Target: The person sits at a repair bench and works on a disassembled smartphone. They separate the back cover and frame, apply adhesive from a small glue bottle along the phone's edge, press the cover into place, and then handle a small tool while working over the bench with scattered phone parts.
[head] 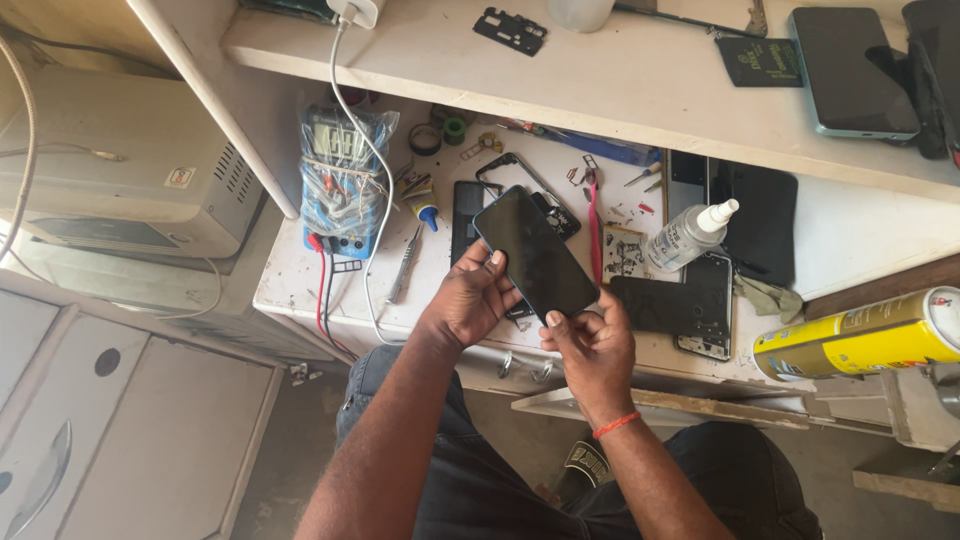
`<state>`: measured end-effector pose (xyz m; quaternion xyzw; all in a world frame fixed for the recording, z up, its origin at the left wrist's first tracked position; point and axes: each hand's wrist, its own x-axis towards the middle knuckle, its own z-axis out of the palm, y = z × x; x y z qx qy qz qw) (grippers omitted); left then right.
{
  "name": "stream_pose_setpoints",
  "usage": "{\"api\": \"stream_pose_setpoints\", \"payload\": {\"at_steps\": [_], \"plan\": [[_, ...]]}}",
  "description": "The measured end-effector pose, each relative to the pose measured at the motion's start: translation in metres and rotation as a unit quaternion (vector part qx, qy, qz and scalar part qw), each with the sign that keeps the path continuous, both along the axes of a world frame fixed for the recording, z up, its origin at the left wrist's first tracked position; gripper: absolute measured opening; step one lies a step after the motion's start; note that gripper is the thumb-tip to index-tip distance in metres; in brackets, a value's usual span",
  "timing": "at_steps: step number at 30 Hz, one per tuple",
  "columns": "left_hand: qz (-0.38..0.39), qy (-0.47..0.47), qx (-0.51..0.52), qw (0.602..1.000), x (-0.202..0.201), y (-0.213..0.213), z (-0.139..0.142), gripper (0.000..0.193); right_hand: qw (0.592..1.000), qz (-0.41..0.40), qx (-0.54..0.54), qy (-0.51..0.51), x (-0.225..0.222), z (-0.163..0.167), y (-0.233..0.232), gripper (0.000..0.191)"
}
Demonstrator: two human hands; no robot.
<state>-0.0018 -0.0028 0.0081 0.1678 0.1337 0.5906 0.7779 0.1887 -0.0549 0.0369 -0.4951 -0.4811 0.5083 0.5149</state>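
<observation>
Black and glossy, the flat rectangular glass phone [535, 252] sat mid-frame above the white bench [300, 285], pinched by both hands: left hand [470, 300] fingers clamped on its lower-left edge, right hand [592, 345] fingers gripping the bottom corner. Holding only the edges likely kept the screen unsmudged.

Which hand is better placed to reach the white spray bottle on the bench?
Right, probably. The right hand pinches only the phone's lower corner, on the spray bottle's side. The left hand has the phone's left edge in its grip, farther away.
</observation>
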Motion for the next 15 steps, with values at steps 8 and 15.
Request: {"api": "stream_pose_setpoints", "payload": {"at_steps": [8, 15], "plan": [[-0.011, 0.002, -0.027, 1.0, 0.002, 0.005, -0.008, 0.036, 0.966, -0.014, 0.19, -0.174, 0.002, 0.009, -0.001, 0.044], [-0.047, -0.072, -0.08, 0.993, -0.003, 0.002, 0.012, 0.045, 0.836, -0.043, 0.368, -0.404, 0.007, 0.031, -0.006, 0.046]]}}
